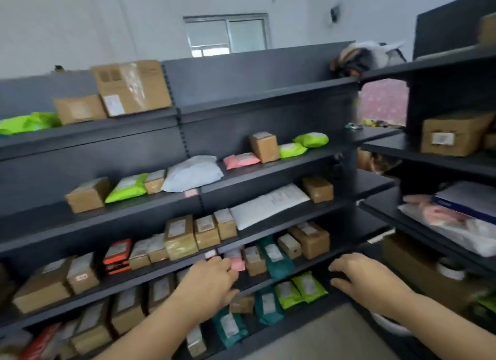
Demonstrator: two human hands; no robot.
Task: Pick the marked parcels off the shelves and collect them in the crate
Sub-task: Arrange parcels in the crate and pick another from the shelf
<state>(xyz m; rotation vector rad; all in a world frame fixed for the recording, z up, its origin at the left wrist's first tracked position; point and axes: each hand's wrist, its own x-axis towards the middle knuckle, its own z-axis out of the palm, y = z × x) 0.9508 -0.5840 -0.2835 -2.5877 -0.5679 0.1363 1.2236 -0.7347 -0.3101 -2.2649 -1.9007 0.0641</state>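
1. Dark shelving unit [241, 96]: parcels on every level.
2. Right hand [367, 279]: fingers curled loosely, empty, before the shelf's front edge.
3. Left hand [212, 282]: half open, fingertips at the pink parcel [236, 259]; grasp cannot be confirmed.
4. Pink parcel: near the shelf's front edge, beside a small brown box [255, 260].

No text, brand or number is legible anywhere in the head view. White shipping labels show on the large cardboard box [131, 87] at 11 o'clock, the carton [453, 133] at 3 o'clock and the teal pouch [275, 256] near centre, but their print is blurred. The pink shelf tag [191, 192] is likewise unreadable.
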